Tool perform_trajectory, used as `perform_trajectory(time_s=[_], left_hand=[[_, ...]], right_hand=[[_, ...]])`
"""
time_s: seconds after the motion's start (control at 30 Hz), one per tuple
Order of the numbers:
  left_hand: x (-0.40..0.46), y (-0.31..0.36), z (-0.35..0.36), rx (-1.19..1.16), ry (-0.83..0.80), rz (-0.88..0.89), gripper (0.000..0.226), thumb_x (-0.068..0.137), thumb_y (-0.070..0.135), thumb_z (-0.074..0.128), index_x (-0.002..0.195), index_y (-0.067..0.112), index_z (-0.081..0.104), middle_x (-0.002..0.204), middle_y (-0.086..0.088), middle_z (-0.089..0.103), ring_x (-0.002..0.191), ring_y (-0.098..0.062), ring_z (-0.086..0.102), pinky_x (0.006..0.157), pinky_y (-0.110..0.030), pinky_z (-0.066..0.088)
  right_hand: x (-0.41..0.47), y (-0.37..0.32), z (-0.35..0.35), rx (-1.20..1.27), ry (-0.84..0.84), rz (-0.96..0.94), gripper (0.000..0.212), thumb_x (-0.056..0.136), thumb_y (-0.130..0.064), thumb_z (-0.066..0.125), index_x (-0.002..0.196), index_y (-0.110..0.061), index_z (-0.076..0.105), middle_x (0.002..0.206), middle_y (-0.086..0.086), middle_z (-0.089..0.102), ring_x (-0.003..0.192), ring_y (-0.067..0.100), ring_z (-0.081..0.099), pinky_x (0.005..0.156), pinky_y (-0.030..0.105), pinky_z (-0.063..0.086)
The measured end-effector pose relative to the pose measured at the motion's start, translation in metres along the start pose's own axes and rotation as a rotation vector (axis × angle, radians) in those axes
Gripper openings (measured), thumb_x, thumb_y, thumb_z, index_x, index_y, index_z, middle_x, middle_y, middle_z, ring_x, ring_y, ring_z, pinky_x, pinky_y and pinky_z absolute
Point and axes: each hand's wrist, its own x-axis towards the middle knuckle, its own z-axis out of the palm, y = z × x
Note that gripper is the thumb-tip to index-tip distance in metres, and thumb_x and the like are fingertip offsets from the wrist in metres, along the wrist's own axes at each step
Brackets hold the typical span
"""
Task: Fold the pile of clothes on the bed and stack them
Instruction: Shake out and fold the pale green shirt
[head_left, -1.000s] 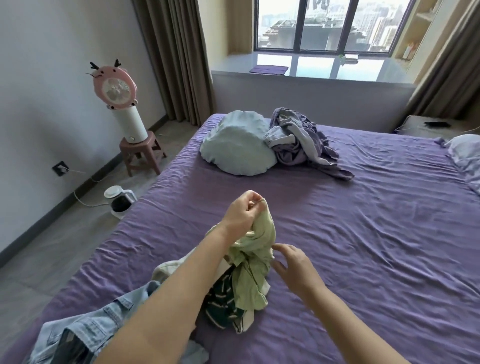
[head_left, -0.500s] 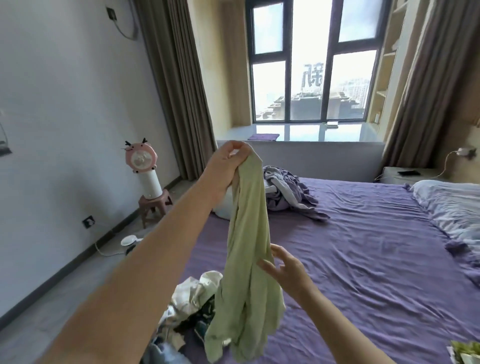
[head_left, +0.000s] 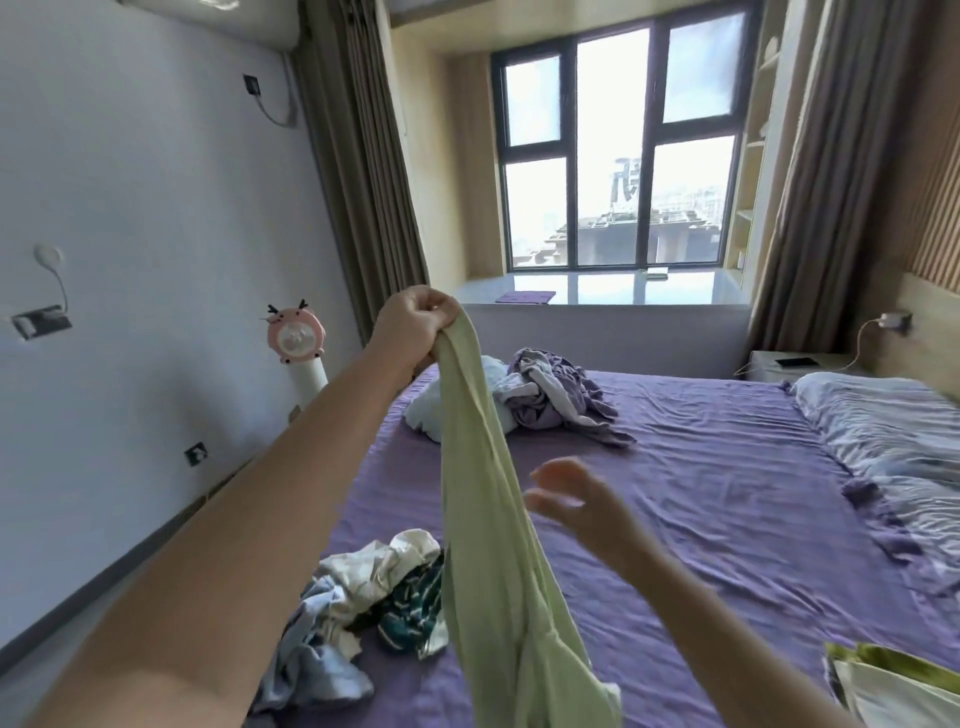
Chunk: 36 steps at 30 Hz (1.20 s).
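From my head camera: my left hand (head_left: 422, 325) has a tight grip on the green shirt (head_left: 493, 519), hanging unfolded over the bed (head_left: 701, 493). My right hand (head_left: 574, 501) is spread, empty. The pile (head_left: 363, 603) lies unfolded; I'm barely started.

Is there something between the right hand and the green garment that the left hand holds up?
Nothing visible. The right hand is open in the air just right of the hanging green garment, which the left hand grips at its top.
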Motion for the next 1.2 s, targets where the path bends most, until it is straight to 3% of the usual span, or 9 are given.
perform_trajectory(time_s=[0.1, 0.23, 0.37, 0.43, 0.63, 0.87, 1.0, 1.13, 1.2], left_hand=[[0.000, 0.016, 0.003, 0.106, 0.047, 0.027, 0.004, 0.093, 0.015, 0.059, 0.095, 0.013, 0.061, 0.071, 0.002, 0.055, 0.039, -0.003, 0.051, 0.032, -0.016, 0.041], [0.010, 0.013, -0.031, 0.109, 0.187, 0.000, 0.018, 0.092, 0.008, 0.058, 0.077, 0.017, 0.058, 0.083, -0.005, 0.059, 0.059, -0.017, 0.058, 0.045, -0.033, 0.055], [0.005, -0.036, -0.055, 0.213, 0.210, -0.099, 0.010, 0.093, 0.008, 0.055, 0.087, 0.009, 0.062, 0.101, -0.020, 0.063, 0.072, -0.031, 0.062, 0.066, -0.047, 0.059], [-0.006, -0.062, -0.054, 0.354, 0.167, -0.073, 0.013, 0.092, 0.009, 0.055, 0.099, 0.003, 0.065, 0.103, -0.020, 0.065, 0.091, -0.034, 0.062, 0.082, -0.036, 0.051], [-0.020, -0.095, -0.057, 0.496, 0.099, 0.141, 0.012, 0.092, 0.011, 0.053, 0.094, 0.003, 0.063, 0.100, -0.017, 0.063, 0.098, -0.031, 0.057, 0.085, -0.033, 0.040], [-0.045, -0.081, -0.017, -0.080, -0.115, 0.096, 0.006, 0.097, 0.020, 0.051, 0.091, 0.021, 0.048, 0.079, -0.002, 0.060, 0.072, -0.022, 0.059, 0.071, -0.036, 0.048], [-0.073, -0.074, 0.042, -0.104, -0.487, 0.057, 0.041, 0.080, 0.028, 0.076, 0.113, 0.018, 0.055, 0.078, 0.010, 0.068, 0.073, -0.007, 0.065, 0.066, -0.025, 0.053], [-0.066, -0.064, 0.068, -0.130, -0.409, -0.062, 0.020, 0.086, 0.019, 0.068, 0.084, 0.000, 0.067, 0.080, -0.013, 0.066, 0.075, -0.022, 0.059, 0.074, -0.039, 0.050], [-0.055, -0.058, 0.066, -0.319, -0.389, -0.243, 0.016, 0.086, 0.016, 0.068, 0.084, 0.000, 0.067, 0.089, -0.020, 0.067, 0.082, -0.030, 0.062, 0.082, -0.043, 0.052]], right_hand=[[-0.028, 0.012, 0.042, -0.157, -0.143, 0.115, 0.025, 0.076, -0.025, 0.077, 0.071, -0.024, 0.052, 0.069, -0.012, 0.054, 0.064, 0.002, 0.050, 0.059, 0.016, 0.039], [-0.037, 0.030, 0.015, -0.157, 0.032, 0.290, 0.027, 0.083, -0.019, 0.069, 0.066, -0.021, 0.048, 0.065, -0.001, 0.055, 0.064, 0.015, 0.049, 0.057, 0.025, 0.037], [-0.011, -0.005, -0.019, 0.018, 0.125, 0.269, 0.016, 0.083, -0.014, 0.069, 0.073, -0.026, 0.064, 0.058, -0.009, 0.062, 0.054, 0.007, 0.051, 0.056, 0.025, 0.040], [0.007, -0.028, -0.025, 0.020, 0.196, 0.198, 0.017, 0.085, -0.017, 0.067, 0.076, -0.031, 0.065, 0.063, -0.012, 0.063, 0.055, 0.000, 0.052, 0.058, 0.021, 0.041], [0.040, -0.075, -0.046, 0.054, 0.285, 0.112, 0.013, 0.083, -0.029, 0.070, 0.072, -0.036, 0.069, 0.071, -0.018, 0.066, 0.061, -0.011, 0.056, 0.059, 0.007, 0.043], [0.057, -0.103, -0.058, 0.358, 0.037, 0.199, 0.010, 0.086, -0.015, 0.065, 0.083, -0.010, 0.072, 0.075, 0.003, 0.068, 0.067, 0.012, 0.062, 0.065, 0.025, 0.053], [0.056, -0.103, -0.051, 0.457, 0.043, 0.228, 0.018, 0.090, -0.003, 0.056, 0.107, -0.002, 0.063, 0.085, 0.007, 0.065, 0.071, 0.012, 0.063, 0.064, 0.021, 0.054], [0.023, -0.073, -0.044, 0.365, 0.119, 0.191, 0.057, 0.084, -0.008, 0.067, 0.134, -0.017, 0.041, 0.118, 0.002, 0.059, 0.103, 0.016, 0.061, 0.088, 0.030, 0.051], [-0.001, -0.051, -0.029, 0.318, 0.076, 0.220, 0.056, 0.079, -0.006, 0.072, 0.125, -0.026, 0.045, 0.108, -0.007, 0.063, 0.099, 0.011, 0.063, 0.081, 0.027, 0.053]])
